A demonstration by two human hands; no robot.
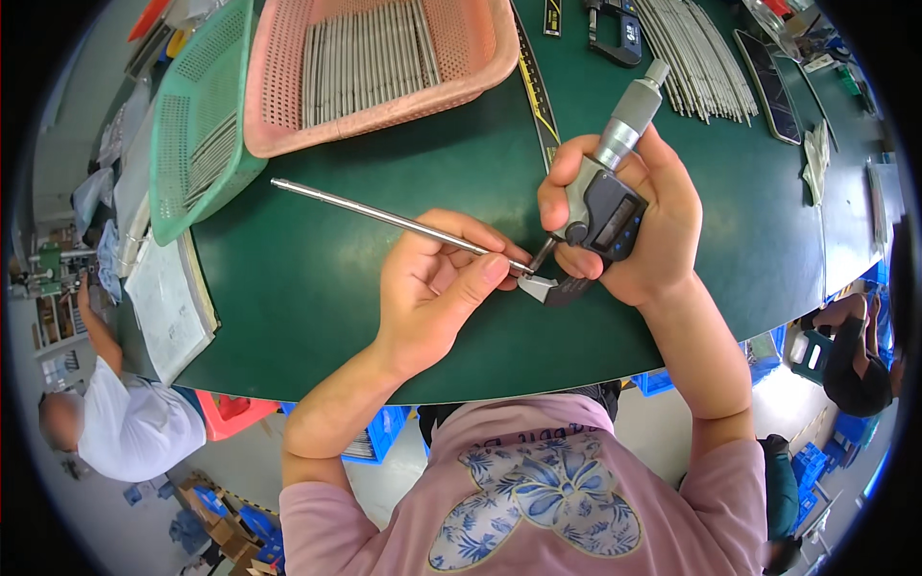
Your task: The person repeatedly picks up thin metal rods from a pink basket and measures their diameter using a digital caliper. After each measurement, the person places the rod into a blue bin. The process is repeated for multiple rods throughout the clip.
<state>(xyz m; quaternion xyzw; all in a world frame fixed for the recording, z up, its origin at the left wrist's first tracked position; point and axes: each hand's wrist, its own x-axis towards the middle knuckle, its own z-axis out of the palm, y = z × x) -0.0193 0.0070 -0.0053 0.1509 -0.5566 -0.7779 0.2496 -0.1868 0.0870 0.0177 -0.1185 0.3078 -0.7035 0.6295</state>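
My left hand (432,288) pinches a long thin metal rod (384,216) near its right end; the rod slants up to the left over the green table (317,307). My right hand (639,216) grips a digital micrometer (605,206) with a grey body, a small screen and a silver thimble pointing up and right. The rod's tip sits between the micrometer's jaws, just right of my left thumb.
A pink basket (279,86) with several rods and a green basket (192,125) stand at the back left. Loose rods (691,58), a caliper (619,34), a ruler (538,86) and a phone (768,86) lie at the back right. Papers (168,302) lie left. Other people sit nearby.
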